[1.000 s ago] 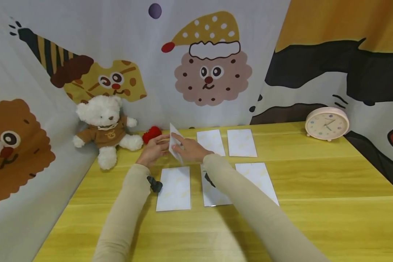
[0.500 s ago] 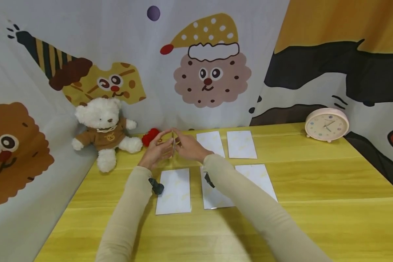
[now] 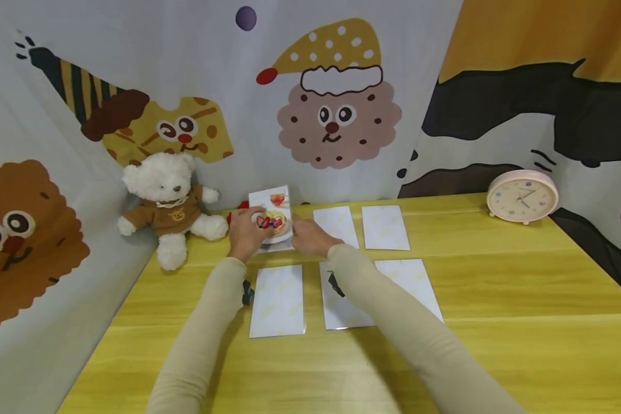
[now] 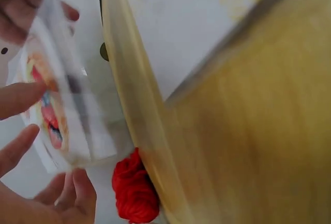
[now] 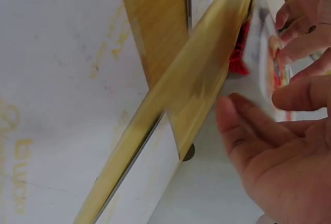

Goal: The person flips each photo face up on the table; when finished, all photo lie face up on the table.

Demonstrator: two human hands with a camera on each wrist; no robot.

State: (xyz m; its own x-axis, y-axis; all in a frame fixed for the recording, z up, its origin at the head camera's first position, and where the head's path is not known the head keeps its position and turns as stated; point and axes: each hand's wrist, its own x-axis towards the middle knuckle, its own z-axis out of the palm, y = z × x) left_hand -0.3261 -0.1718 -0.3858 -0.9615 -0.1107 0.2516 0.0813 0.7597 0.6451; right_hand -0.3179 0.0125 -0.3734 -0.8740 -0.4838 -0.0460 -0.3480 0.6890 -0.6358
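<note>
- Head view: I see the picture card [image 3: 275, 222] with its colourful print turned to the camera, where half a second ago it stood edge-on between both hands.
- It is raised, nearly upright, over the back left of the desk [image 3: 227, 362], just in front of a red thing [image 4: 135, 193].
- I judge the left hand [image 3: 245, 234] to be pinching its left side, fingers across the front; the right hand [image 3: 313, 237] is at the opposite edge, and I cannot tell whether it grips.
- For the work, I read this as one picture revealed; five pale cards [image 3: 278, 301] show no picture.
</note>
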